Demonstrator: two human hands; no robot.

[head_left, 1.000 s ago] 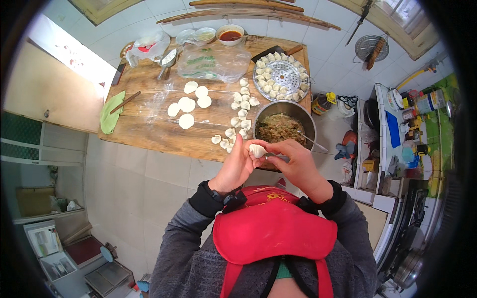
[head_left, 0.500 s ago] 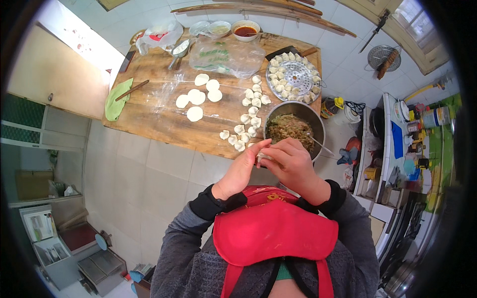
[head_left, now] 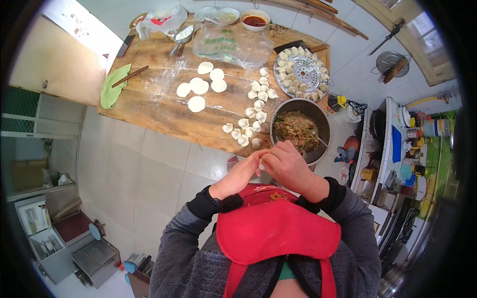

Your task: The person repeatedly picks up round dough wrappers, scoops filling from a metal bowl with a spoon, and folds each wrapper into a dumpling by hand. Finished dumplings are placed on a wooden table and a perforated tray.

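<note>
In front of my chest, both hands meet at the fingertips around a small white dumpling [head_left: 262, 165], mostly hidden by the fingers. My left hand [head_left: 237, 176] cradles it from the left. My right hand [head_left: 290, 166] closes over it with bent fingers, pinching the dough. Just beyond the right hand, a deep metal pot [head_left: 325, 130] holds minced filling [head_left: 296, 128] with a spoon handle [head_left: 325, 144] leaning out over its rim. Several folded dumplings [head_left: 243, 123] lie in a loose line on the wooden table, left of the pot. Farther left are several flat round wrappers [head_left: 197, 104].
Behind the pot, a perforated metal tray [head_left: 305, 72] carries a ring of dumplings. Along the table's far side are a plastic bag [head_left: 231, 47], a bowl of red sauce [head_left: 255, 21] and a scoop of flour [head_left: 183, 36]. A green cloth [head_left: 114, 88] with a thin stick [head_left: 130, 76] lies at left.
My right hand's fingers have closed further over the dumpling, against the left hand, so less of it shows. The whole view has shifted slightly, with the table things appearing a little farther right.
</note>
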